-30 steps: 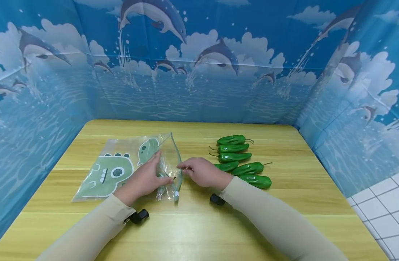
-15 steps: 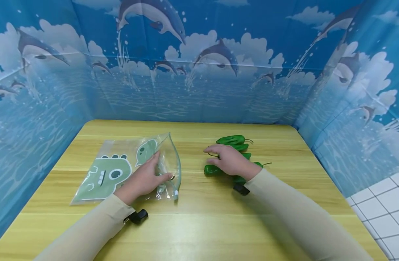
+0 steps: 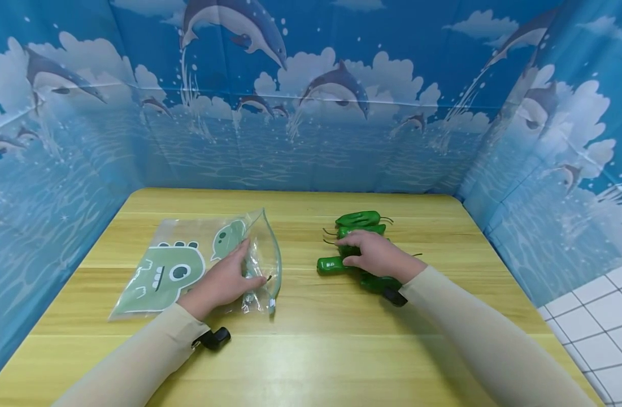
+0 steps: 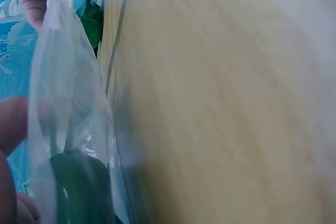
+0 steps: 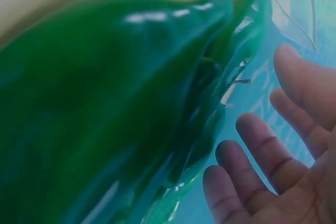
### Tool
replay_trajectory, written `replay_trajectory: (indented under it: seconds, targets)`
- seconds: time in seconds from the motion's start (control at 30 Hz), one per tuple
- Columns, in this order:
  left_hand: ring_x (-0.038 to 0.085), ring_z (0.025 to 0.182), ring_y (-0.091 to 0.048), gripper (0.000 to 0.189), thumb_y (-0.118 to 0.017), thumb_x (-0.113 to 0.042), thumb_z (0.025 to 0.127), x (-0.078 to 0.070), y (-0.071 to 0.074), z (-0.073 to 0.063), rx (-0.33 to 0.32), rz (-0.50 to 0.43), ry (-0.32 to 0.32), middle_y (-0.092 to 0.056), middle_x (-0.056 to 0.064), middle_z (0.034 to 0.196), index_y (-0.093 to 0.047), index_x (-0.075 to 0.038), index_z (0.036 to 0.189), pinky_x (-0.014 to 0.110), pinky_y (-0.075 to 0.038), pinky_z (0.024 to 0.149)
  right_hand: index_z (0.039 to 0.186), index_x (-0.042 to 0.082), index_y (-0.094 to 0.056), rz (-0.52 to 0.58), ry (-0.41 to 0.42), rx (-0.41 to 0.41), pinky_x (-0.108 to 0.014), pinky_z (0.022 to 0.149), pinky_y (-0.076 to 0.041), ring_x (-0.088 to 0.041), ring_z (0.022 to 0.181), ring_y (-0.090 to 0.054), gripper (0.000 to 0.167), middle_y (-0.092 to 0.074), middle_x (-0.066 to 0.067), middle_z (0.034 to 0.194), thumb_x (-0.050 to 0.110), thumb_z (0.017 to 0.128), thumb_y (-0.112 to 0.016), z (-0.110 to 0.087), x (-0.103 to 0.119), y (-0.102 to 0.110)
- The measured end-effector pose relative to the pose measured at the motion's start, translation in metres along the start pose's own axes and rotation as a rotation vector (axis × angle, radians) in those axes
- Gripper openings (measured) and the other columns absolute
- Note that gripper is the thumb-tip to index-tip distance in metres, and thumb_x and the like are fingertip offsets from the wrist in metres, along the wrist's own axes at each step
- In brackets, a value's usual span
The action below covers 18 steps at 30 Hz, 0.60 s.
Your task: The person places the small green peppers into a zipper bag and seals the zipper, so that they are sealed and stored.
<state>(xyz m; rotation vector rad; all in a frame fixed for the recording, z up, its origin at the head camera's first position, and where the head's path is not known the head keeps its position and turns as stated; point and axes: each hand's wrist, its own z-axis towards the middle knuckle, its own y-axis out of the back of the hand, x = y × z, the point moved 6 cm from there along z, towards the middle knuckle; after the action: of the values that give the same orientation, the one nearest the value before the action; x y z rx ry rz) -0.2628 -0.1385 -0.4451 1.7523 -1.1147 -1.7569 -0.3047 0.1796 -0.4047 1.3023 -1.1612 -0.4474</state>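
My left hand point(image 3: 224, 282) rests on a clear zip bag point(image 3: 170, 226) printed with green cartoon creatures, its index finger and thumb spread wide near the bag's mouth. Through the film in the left wrist view shows a green pepper point(image 4: 81, 190) inside the bag; only its stem tip stands out in the head view. My right hand point(image 3: 374, 254) reaches over a group of green peppers point(image 3: 361, 219), covering several in part. One pepper point(image 3: 332, 265) pokes out below its thumb. In the right wrist view its fingers point(image 5: 270, 150) are spread, with peppers alongside and nothing gripped.
A blue zip slider point(image 3: 272, 305) sits at the near corner of the bag's mouth. Wood-grain tabletop point(image 3: 300, 350) lies between bag and peppers. A blue dolphin-print curtain point(image 3: 311, 147) surrounds the back and sides, with white tiles point(image 3: 600, 322) at the lower right.
My right hand has left the bag's mouth, moved right and come down over the peppers. The left hand has stayed on the bag.
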Motion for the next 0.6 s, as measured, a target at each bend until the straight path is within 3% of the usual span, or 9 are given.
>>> replay_trajectory:
  seconds: [0.43, 0.6]
  targets:
    - [0.044, 0.160, -0.023, 0.117, -0.080, -0.050, 0.088, -0.002, -0.001, -0.001, 0.011, 0.027, -0.014, -0.012, 0.014, 0.177, -0.008, -0.007, 0.170, 0.061, -0.028, 0.127, 0.151, 0.015, -0.059, -0.040, 0.037, 0.062, -0.056, 0.118, -0.044, -0.038, 0.148, -0.047, 0.056, -0.058, -0.012, 0.154, 0.026, 0.099, -0.076, 0.003, 0.002, -0.014]
    - [0.048, 0.160, -0.019, 0.118, -0.080, -0.053, 0.087, -0.003, -0.001, -0.002, 0.013, 0.049, 0.004, -0.014, 0.013, 0.177, -0.010, -0.009, 0.170, 0.068, -0.020, 0.127, 0.151, 0.016, -0.060, -0.023, 0.018, 0.063, -0.056, 0.118, -0.045, -0.038, 0.149, -0.047, 0.054, -0.056, -0.012, 0.156, 0.023, 0.100, -0.074, 0.004, 0.000, -0.018]
